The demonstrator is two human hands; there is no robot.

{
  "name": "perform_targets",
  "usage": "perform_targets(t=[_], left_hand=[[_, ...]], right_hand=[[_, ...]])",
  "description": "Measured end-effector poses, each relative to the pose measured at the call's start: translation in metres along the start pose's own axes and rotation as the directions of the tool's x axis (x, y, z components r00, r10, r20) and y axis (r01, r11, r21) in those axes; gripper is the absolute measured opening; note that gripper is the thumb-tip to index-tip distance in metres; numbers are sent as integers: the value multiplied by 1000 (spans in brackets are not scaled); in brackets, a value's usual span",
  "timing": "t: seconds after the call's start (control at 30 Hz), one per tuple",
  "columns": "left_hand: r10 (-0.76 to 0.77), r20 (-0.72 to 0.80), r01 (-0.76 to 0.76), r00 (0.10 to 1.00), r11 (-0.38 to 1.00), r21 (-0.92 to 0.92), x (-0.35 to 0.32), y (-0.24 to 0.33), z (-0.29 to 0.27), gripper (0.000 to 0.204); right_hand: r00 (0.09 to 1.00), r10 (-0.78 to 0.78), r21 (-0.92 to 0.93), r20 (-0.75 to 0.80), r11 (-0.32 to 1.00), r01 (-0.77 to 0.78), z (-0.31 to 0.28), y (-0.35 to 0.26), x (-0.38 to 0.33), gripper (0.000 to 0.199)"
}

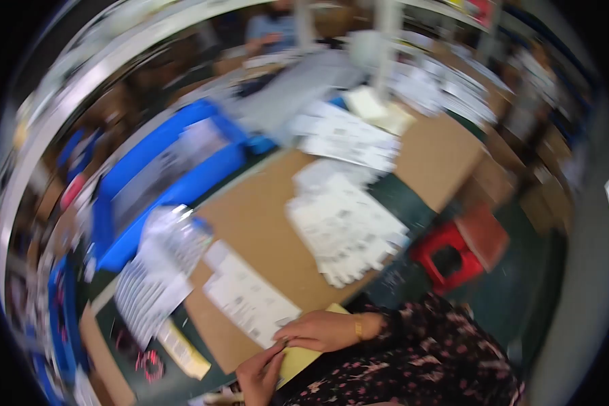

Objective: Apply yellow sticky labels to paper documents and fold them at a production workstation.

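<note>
Low in the head view, my left hand (258, 376) and my right hand (326, 329) meet at the fingertips, close to my body. Both are closed at the edge of a flat yellow piece (296, 363) that looks like paper or an envelope. My right hand lies across it with fingers together, while the left pinches from below. Blur hides exactly what is between the fingertips. Just beyond them, a white printed sheet (247, 296) lies on the brown cardboard (250, 213) covering the table.
Fanned stacks of white printed papers (348, 227) spread to the right, with another stack (348, 135) behind. A blue bin (233, 159) stands at the far left. Nearer lie clear plastic bags (159, 250) and a tape roll (150, 365). A red stool (446, 254) is right; people appear behind.
</note>
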State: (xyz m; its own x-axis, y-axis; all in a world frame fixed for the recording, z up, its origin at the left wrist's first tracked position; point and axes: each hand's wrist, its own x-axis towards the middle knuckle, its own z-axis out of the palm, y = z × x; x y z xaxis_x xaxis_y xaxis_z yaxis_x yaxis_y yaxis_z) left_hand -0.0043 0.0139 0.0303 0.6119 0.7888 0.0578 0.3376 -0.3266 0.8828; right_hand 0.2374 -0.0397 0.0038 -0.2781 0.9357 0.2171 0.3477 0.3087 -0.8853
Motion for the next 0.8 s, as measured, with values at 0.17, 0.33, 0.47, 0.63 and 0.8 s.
perform_targets(t=[0.17, 0.33, 0.47, 0.63, 0.8], left_hand=[[70, 8, -70, 998, 997, 14, 9, -5, 1, 23], [55, 30, -53, 998, 997, -48, -8, -12, 2, 22], [74, -74, -85, 994, 986, -145, -18, -4, 7, 18], [82, 88, -77, 993, 995, -61, 12, -4, -2, 21], [-10, 139, 10, 990, 1000, -3, 17, 9, 0, 20]], right_hand=[[982, 179, 7, 64, 984, -180, -13, -16, -9, 33], [986, 128, 15, 110, 991, -131, -12, -26, 0, 36], [921, 343, 113, 187, 923, -367, -23, -32, 2, 37], [935, 329, 85, 133, 936, -342, -21, -24, 3, 33], [984, 165, 44, 67, 985, -168, -21, -9, 0, 33]])
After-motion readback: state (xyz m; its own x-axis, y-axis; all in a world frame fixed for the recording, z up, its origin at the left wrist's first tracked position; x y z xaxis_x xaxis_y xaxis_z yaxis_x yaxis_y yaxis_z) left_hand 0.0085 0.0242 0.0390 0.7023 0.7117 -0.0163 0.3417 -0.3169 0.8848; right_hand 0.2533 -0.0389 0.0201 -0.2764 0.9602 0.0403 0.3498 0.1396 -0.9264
